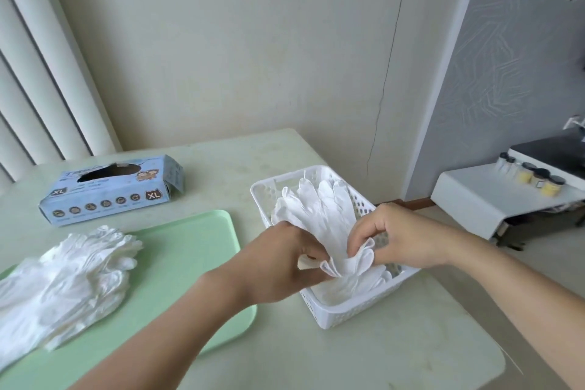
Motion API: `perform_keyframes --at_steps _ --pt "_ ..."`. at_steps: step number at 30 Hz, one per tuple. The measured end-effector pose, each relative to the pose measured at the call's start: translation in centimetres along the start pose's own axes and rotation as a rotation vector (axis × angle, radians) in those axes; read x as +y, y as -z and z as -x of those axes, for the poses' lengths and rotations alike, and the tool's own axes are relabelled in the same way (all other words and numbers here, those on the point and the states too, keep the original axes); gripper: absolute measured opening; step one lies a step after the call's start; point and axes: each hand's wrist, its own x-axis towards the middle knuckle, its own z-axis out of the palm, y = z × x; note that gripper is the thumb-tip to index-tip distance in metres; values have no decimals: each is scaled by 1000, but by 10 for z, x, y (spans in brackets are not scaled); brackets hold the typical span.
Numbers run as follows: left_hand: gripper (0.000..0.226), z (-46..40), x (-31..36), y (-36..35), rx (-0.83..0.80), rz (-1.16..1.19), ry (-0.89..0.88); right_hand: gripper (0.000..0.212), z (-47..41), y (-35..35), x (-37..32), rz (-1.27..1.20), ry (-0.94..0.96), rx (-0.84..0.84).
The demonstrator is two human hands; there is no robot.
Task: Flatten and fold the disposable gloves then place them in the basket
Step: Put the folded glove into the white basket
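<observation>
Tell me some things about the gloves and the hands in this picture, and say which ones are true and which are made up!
1. Both hands, the left hand and the right hand, pinch one white disposable glove over the white perforated plastic basket. True.
2. The basket holds no gloves yet. False: white gloves already lie inside it.
3. A pile of loose white gloves lies on the pale green plastic tray. True.
4. The light blue cardboard glove box stands inside the basket. False: it lies on the table, behind the tray.
5. The glove box is marked XL. True.
</observation>
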Motion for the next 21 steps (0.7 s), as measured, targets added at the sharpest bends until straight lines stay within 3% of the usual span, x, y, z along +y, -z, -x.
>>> perform_keyframes --at_steps 5,7,9,12,14,18,21 --pt "30 -10 22 10 -281 -153 87 43 -2 8 -6 258 -126 -264" --pt "40 -14 27 13 -403 -170 130 49 -3 19 -10 246 -150 -375" --pt "52 -21 29 21 -363 -178 143 43 -8 31 -13 127 -139 -349" --pt "57 -40 26 30 -94 -290 186 16 -27 34 -19 17 -110 -114" --pt "62 -52 29 25 -8 -385 255 23 -44 21 -19 126 -114 -71" --pt "20 -60 25 -2 -190 -518 367 20 -65 -13 -12 387 -219 -95" --pt "46 -57 21 -6 -244 -534 429 59 -66 -20 -6 440 -249 -140"
